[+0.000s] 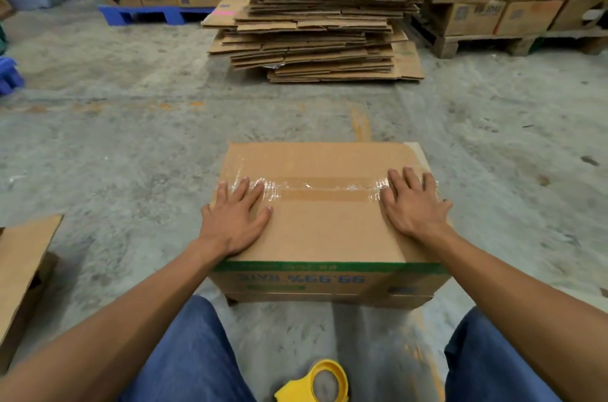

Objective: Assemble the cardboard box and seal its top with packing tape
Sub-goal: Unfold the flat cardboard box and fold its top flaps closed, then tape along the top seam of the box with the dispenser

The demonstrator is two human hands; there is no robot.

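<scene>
I see both hands flat on the closed top of the cardboard box, which sits on the concrete floor right in front of my knees. The left hand lies spread near the box's left edge, fingers straight, grasping nothing; its fingertips rest on the end of the clear packing tape. The right hand mirrors it near the right edge — also released, palm down, fingers straight over the other end of the strip. The tape runs along the centre seam between the two hands, wrinkled and shiny close to each set of fingers, smoother in the stretch between them.

Below both wrists, between the legs in blue jeans, a yellow tape dispenser lies on the floor, well apart from either hand. Out beyond the left hand, at the picture's edge, another brown carton stands on the floor. Straight ahead past the fingertips, across an open stretch of floor, is a tall stack of flattened cardboard. Further off to the left of that stack, printed cartons sit on a blue pallet; to its right, more cartons rest on a wooden pallet. Nothing lies on the box top between the hands — only the tape.
</scene>
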